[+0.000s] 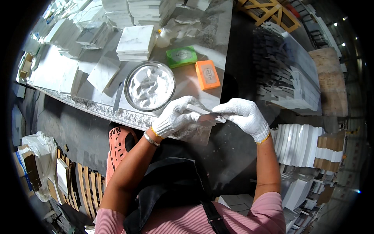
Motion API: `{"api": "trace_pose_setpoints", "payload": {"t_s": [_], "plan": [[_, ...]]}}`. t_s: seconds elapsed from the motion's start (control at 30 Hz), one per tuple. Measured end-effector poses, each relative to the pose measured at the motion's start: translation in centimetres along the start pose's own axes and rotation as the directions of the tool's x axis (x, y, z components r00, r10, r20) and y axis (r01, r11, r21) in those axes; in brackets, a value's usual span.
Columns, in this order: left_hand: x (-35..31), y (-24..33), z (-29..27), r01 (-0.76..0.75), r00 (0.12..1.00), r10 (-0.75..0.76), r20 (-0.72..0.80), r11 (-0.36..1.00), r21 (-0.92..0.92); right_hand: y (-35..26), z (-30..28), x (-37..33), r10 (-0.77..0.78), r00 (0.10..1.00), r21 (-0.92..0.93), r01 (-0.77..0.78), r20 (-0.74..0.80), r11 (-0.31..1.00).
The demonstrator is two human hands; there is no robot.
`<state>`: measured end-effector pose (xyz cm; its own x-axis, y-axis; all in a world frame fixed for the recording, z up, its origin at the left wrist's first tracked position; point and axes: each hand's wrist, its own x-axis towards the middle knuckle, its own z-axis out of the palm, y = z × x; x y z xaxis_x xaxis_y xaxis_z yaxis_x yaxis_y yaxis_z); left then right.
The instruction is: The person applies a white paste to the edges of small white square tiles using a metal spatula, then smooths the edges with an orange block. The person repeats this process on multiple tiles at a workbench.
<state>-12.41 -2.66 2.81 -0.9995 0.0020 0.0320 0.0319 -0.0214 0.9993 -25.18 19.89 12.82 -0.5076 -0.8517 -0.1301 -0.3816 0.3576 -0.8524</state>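
Observation:
White knit gloves with yellow cuffs cover both hands, which meet just off the table's front edge. My left hand point(180, 115) is closed around a small white stone tile point(198, 109), held tilted. My right hand point(242, 116) pinches a thin, flat greyish piece point(209, 116) against the tile; its exact kind is unclear. Left of the hands, a round glass bowl point(171, 93) holds lumpy white paste or powder point(150, 85). A flat metal strip point(118, 96) lies beside the bowl. Beyond the hands are an orange block point(207, 75) and a green block point(181, 56), each with a pale label.
A stack of white marble tiles point(135, 42) stands behind the bowl, near a small white bottle point(163, 39). More tiles lie on the stone-topped table point(187, 86). Stacked slabs point(298, 89) stand at right, wooden slats point(87, 187) at lower left.

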Motion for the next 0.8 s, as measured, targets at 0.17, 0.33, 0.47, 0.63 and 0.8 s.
{"api": "trace_pose_setpoints", "payload": {"t_s": [0.17,0.33,0.47,0.63,0.8], "plan": [[0.0,-0.6,0.1,-0.040,0.999,0.040,-0.015,0.999,-0.005,-0.6,0.1,-1.0,-0.128,0.991,-0.261,0.111,-0.049,0.959],[0.0,-0.8,0.3,-0.030,0.998,0.031,-0.047,1.000,0.009,-0.9,0.8,-1.7,-0.194,0.975,-0.339,0.148,-0.107,0.929],[0.1,-0.7,0.7,-0.076,0.993,0.081,-0.082,0.995,0.064,-1.2,1.5,-2.4,-0.142,0.972,-0.321,0.076,-0.186,0.944],[-0.2,-0.4,1.0,-0.059,0.991,0.067,-0.112,0.996,0.070,-0.7,3.4,-3.2,-0.016,0.948,-0.139,-0.030,-0.318,0.990],[-0.3,-1.0,1.2,-0.068,0.986,0.081,-0.144,0.993,0.093,-1.1,5.3,-3.6,0.093,0.906,0.019,-0.094,-0.414,0.995]]}}
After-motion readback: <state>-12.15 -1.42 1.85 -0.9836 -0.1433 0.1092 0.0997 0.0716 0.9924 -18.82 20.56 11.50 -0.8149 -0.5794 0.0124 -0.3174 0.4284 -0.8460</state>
